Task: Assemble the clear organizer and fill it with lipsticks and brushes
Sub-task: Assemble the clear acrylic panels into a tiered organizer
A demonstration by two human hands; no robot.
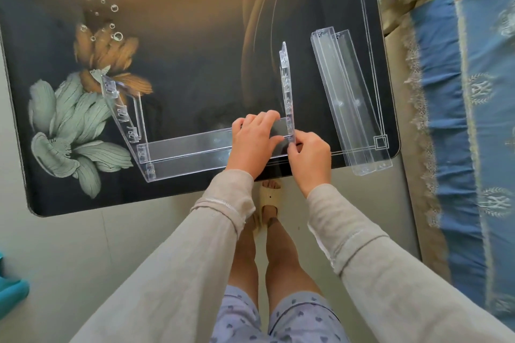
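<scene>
Both hands hide the joint where the long clear tray meets the right side panel, and clear edges fade into the dark flowered table. The half-built organizer sits at the table's near edge, tray running from the tilted left side panel to the upright right one; two spare trays overlap by the table's right edge. The left hand curls over the tray's rim; the right hand pinches the right panel's lower end
</scene>
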